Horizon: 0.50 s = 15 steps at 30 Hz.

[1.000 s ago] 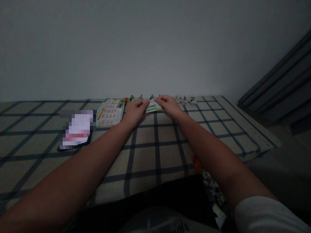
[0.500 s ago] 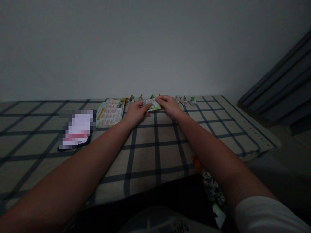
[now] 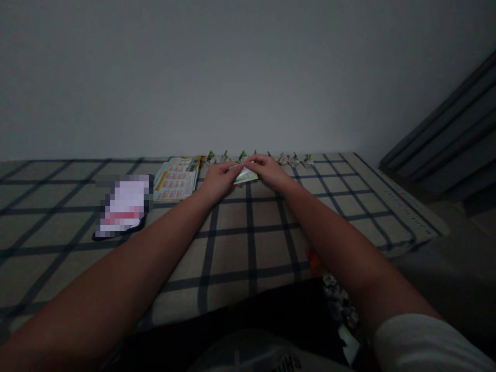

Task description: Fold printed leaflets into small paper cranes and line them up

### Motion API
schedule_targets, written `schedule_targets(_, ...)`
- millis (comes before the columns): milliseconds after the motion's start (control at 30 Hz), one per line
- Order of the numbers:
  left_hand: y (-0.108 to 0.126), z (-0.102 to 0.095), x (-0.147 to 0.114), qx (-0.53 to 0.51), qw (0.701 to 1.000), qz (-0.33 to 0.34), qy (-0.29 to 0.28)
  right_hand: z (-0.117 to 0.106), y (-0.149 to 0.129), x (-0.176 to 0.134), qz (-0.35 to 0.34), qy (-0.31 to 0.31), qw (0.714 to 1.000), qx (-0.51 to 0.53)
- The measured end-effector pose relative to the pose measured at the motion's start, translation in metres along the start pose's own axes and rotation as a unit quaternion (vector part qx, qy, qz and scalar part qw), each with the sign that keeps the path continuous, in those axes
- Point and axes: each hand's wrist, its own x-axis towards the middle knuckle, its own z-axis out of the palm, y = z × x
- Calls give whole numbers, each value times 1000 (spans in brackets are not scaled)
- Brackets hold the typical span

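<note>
A small piece of printed paper [image 3: 245, 175], pale with green, is held between my hands over the far part of the checked cloth. My left hand [image 3: 219, 181] pinches its left side, fingers closed. On the other side, my right hand [image 3: 270, 170] has thumb and fingers pressed on the paper's upper right. The two thumbs almost meet along its top edge. Behind the hands, several small folded paper pieces [image 3: 293, 159] stand in a row near the wall.
Printed sheets [image 3: 175, 181] lie in a stack left of my hands. Nearer sits a phone-like object [image 3: 126, 204] with a blurred screen. The checked cloth [image 3: 232, 253] covers the table. By my right forearm are an orange item [image 3: 315, 261] and several folded papers [image 3: 341, 302]. A dark curtain [image 3: 457, 124] hangs at right.
The paper has tilted in my hands, and its grey printed part no longer shows. My thumbs have come closer together along its top edge.
</note>
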Motion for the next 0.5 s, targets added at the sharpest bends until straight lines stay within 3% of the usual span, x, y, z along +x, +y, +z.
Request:
schedule_targets(267,9,2,-1,4,999,-9,49,3,-8,0,6,43,999,2)
schedule_targets(500,17,-2,-2,39,998,18,50,-2,-11,-1,9,42,999,12)
